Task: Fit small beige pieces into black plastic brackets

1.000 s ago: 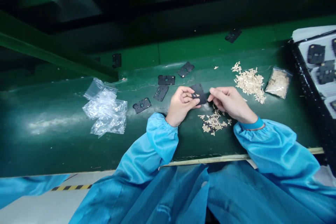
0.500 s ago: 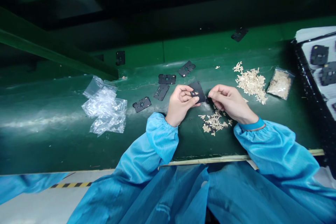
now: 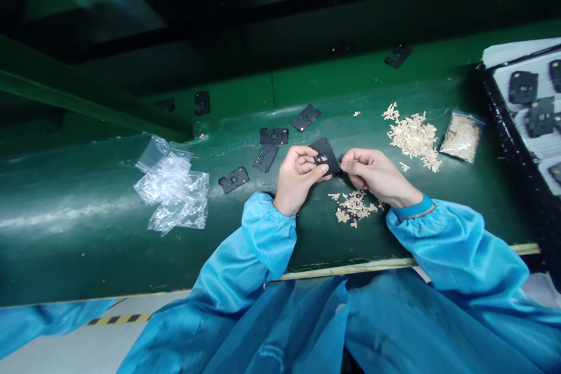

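Observation:
My left hand (image 3: 298, 178) grips a small flat black plate (image 3: 325, 155) between thumb and fingers, above the green belt (image 3: 87, 234). My right hand (image 3: 372, 174) is closed in a pinch right against the plate's right edge; what its fingertips hold is too small to make out. Just below my hands lies a small heap of tan strips (image 3: 354, 205). Both arms wear blue sleeves.
Several black plates (image 3: 274, 136) lie on the belt left of my hands. Crumpled clear plastic bags (image 3: 173, 190) rest at the left. A bigger pile of tan strips (image 3: 412, 134), a filled clear bag (image 3: 461, 137) and a black tray (image 3: 517, 140) holding black parts are at the right.
My right hand has closed in on the plate's right edge. The loose plates on the belt and ledge have shifted slightly to the right; my hands stay in about the same place.

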`<action>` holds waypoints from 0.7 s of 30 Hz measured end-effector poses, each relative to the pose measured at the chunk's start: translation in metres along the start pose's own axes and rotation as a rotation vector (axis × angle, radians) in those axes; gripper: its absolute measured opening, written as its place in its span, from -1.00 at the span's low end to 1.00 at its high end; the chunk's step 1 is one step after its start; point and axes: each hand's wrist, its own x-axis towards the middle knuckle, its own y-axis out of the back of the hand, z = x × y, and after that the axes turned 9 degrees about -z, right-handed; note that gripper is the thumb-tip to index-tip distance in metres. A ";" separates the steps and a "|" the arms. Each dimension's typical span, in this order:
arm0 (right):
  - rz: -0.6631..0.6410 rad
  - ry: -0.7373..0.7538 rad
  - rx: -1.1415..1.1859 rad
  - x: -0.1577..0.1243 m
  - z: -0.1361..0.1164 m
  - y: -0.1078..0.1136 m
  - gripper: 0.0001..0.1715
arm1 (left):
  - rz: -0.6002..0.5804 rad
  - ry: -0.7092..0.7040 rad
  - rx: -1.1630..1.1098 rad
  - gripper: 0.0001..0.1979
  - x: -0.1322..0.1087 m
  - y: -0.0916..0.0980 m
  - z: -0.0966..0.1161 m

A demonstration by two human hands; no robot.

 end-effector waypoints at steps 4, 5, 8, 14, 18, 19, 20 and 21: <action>-0.012 -0.010 0.078 0.000 0.001 -0.002 -0.77 | 0.024 0.001 -0.057 -0.41 -0.001 -0.002 0.001; -0.017 -0.014 0.087 0.000 0.002 -0.002 -0.77 | 0.023 0.007 -0.070 -0.41 -0.001 -0.002 0.001; -0.042 -0.030 0.114 0.000 0.002 -0.003 -0.78 | 0.005 0.029 -0.094 -0.41 -0.002 -0.002 0.002; -0.130 -0.066 0.147 -0.002 0.000 -0.001 -0.76 | -0.039 0.048 -0.121 -0.42 -0.002 0.000 0.003; -0.113 -0.068 0.067 -0.002 0.001 0.001 -0.77 | -0.039 0.039 -0.134 -0.43 -0.002 0.001 0.004; -0.099 -0.043 0.059 -0.001 0.001 0.001 -0.76 | -0.039 0.038 -0.132 -0.42 -0.002 0.001 0.004; -0.090 -0.014 0.063 -0.001 0.002 0.000 -0.75 | -0.042 0.040 -0.130 -0.42 -0.002 0.001 0.004; -0.090 0.012 0.078 -0.001 0.003 -0.001 -0.73 | -0.045 0.041 -0.129 -0.42 -0.002 0.001 0.004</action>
